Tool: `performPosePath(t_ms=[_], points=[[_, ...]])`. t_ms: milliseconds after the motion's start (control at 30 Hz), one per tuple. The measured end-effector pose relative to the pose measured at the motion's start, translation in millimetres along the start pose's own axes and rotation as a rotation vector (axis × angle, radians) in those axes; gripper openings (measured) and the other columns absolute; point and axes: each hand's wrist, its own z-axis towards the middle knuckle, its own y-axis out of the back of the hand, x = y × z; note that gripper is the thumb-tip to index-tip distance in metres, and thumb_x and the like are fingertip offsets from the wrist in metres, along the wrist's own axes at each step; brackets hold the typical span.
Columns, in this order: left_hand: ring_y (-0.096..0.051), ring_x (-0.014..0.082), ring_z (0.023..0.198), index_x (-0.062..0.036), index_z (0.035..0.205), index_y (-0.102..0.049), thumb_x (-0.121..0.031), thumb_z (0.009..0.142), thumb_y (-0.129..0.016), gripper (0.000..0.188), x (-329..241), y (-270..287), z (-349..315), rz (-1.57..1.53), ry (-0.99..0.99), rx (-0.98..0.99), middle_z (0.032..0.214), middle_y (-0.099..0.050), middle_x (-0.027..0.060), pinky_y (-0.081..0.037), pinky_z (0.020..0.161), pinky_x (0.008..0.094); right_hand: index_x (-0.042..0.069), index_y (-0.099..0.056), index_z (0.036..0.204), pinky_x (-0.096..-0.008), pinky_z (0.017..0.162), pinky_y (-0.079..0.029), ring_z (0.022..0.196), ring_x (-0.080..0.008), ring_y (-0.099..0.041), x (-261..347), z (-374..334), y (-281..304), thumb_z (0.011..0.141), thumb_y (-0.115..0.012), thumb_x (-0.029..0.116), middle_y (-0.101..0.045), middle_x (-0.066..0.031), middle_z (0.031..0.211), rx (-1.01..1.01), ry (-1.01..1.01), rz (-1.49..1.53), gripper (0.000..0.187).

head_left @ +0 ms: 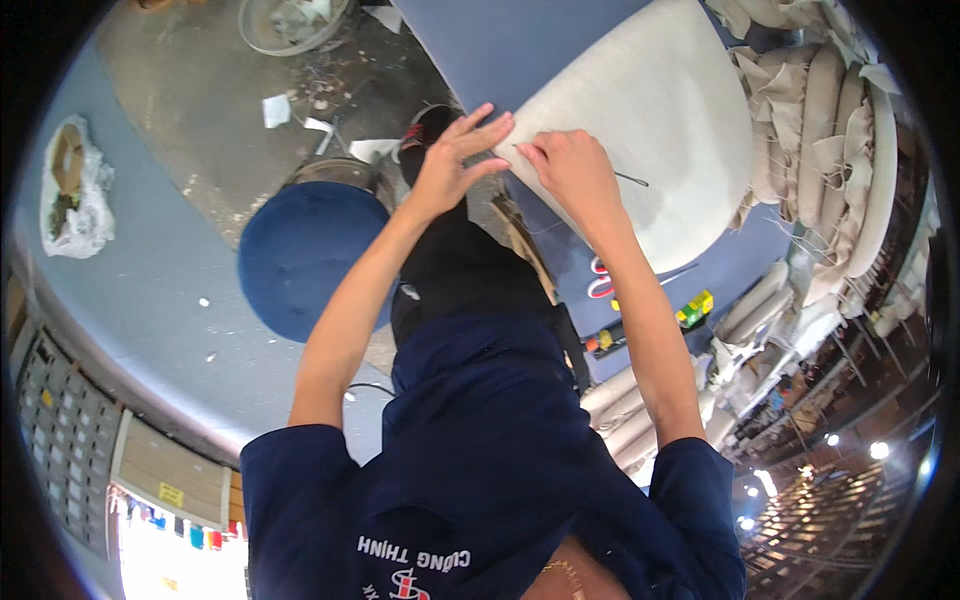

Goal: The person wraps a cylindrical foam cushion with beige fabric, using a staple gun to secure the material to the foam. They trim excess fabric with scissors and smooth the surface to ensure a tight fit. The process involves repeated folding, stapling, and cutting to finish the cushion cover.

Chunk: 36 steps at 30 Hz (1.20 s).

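Observation:
A curved white fabric-covered panel (650,110) lies on a blue tabletop (500,40). My left hand (455,150) rests at the panel's near corner, fingers spread and fingertips on the fabric edge. Just beside it, my right hand (575,170) is closed over the same edge. It pinches a thin dark needle-like pin (632,180) that sticks out to the right across the fabric. Both bare forearms reach from my dark blue shirt (480,440) low in the picture.
A round dark blue stool (305,255) stands left of my legs on a littered concrete floor (200,90). Red-handled scissors (600,282) and small yellow-green items (695,308) lie on the blue surface. Stacked beige padded pieces (830,130) fill the right. A plastic bag (70,190) lies far left.

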Motion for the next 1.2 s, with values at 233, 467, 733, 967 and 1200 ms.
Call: performPosePath(t_ms=[233,467,733,967,1200], points=[[-0.033,0.0292,0.152,-0.0098,0.147,-0.055,-0.013,0.094,-0.069,0.055,9,-22,-14,-0.132,-0.017,-0.109,0.154,-0.052,0.0069,-0.03,0.122,0.0438,0.005,-0.072,0.077,-0.0458,0.061,-0.054,0.068,-0.0359,-0.071,32,14,24,0.091,-0.071,0.035,-0.07,-0.0158,0.071,0.053,0.15,-0.471,0.033],[-0.034,0.0279,0.151,-0.011,0.145,-0.057,-0.015,0.095,-0.068,0.052,21,-26,-16,-0.18,-0.026,-0.159,0.153,-0.053,0.0041,-0.031,0.122,0.0434,0.008,-0.075,0.081,-0.0429,0.064,-0.054,0.071,-0.032,-0.072,34,25,13,0.089,-0.072,0.03,-0.071,-0.0146,0.073,0.066,0.286,-0.613,0.023],[-0.036,0.0283,0.15,-0.012,0.143,-0.06,-0.016,0.095,-0.069,0.049,33,-32,-15,-0.247,-0.046,-0.158,0.148,-0.058,0.0025,-0.034,0.12,0.0431,0.011,-0.08,0.085,-0.0396,0.061,-0.05,0.065,-0.0282,-0.067,-19,34,3,0.087,-0.074,0.044,-0.07,-0.0084,0.069,0.221,0.135,0.026,0.033],[-0.037,0.0312,0.149,-0.0083,0.147,-0.054,-0.015,0.096,-0.066,0.053,20,-30,-17,-0.099,-0.087,-0.177,0.151,-0.055,0.0069,-0.032,0.121,0.0442,0.01,-0.077,0.083,-0.0407,0.06,-0.05,0.062,-0.0309,-0.067,-19,28,5,0.093,-0.068,0.041,-0.068,-0.0108,0.067,0.16,0.212,0.013,0.034],[-0.048,0.0341,0.142,-0.0027,0.138,-0.057,-0.022,0.108,-0.045,0.038,15,-64,-13,0.062,-0.157,-0.461,0.145,-0.059,0.0135,-0.032,0.118,0.0496,0.01,-0.074,0.083,-0.0451,0.062,-0.054,0.069,-0.0342,-0.07,5,17,12,0.097,-0.063,0.037,-0.07,-0.0136,0.072,0.087,0.228,-0.293,0.032]])
